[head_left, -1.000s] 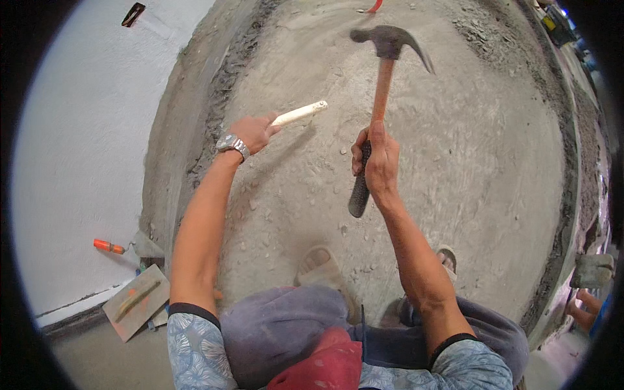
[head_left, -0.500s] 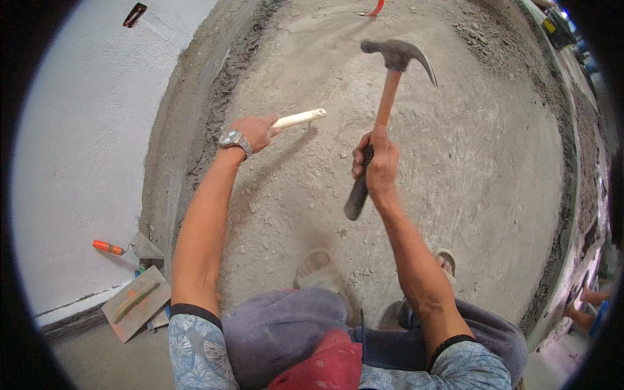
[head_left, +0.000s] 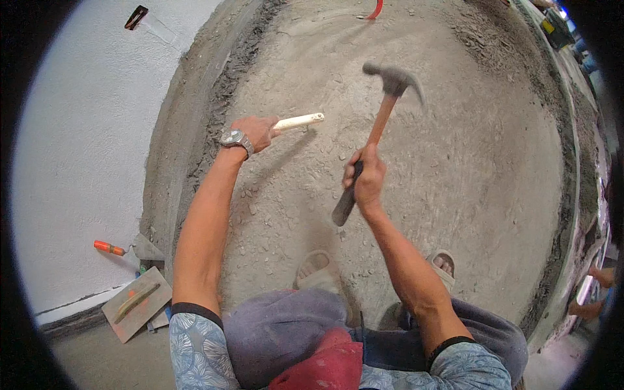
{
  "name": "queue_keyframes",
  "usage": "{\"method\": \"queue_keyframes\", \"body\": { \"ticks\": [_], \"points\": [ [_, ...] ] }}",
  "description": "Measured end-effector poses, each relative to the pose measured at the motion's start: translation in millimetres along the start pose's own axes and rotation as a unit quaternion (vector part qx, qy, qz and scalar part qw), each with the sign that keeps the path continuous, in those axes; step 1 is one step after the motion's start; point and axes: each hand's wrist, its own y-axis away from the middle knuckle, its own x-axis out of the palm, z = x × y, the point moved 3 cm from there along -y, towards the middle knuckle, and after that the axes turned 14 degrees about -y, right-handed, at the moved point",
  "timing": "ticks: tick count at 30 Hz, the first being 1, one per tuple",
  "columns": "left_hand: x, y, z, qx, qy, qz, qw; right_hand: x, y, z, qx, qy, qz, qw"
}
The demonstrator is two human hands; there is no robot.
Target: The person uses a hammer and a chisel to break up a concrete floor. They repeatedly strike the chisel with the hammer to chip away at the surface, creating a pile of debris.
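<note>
A claw hammer (head_left: 383,117) with a dark steel head, orange-brown shaft and black grip is raised above the rough floor. My right hand (head_left: 365,177) is closed round its shaft, at the top of the black grip. To the left, my left hand (head_left: 259,133), with a metal watch at the wrist, is closed on a pale cream bar (head_left: 301,121) with a hole near its far end. A shadow of the bar falls on the floor below it. What the bar's other end looks like is hidden by my fingers.
Crumbled grey floor (head_left: 468,169) with loose chips surrounds my sandalled feet. A white wall (head_left: 84,130) rises at left. Near it lie an orange-handled trowel (head_left: 109,247) and a plastering float (head_left: 130,312). Something curved and red (head_left: 375,9) shows at the top; another person's limbs (head_left: 588,305) at far right.
The hammer has come down and toward me, slightly left, with my right hand. The head is blurred by motion. My left hand and the bar have hardly moved.
</note>
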Motion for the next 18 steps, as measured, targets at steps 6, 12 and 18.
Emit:
{"method": "queue_keyframes", "body": {
  "ticks": [6,12,18],
  "points": [
    [-11,-1,2,-0.005,-0.043,0.007,0.999,-22,-13,-17,0.210,0.158,0.025,0.965],
    [-10,-5,1,-0.018,0.057,-0.041,0.997,-4,-25,38,-0.013,0.098,0.074,0.992],
    [-1,-9,-5,0.002,0.042,-0.043,0.998,-2,-23,4,-0.005,0.106,0.031,0.994]
  ]
}}
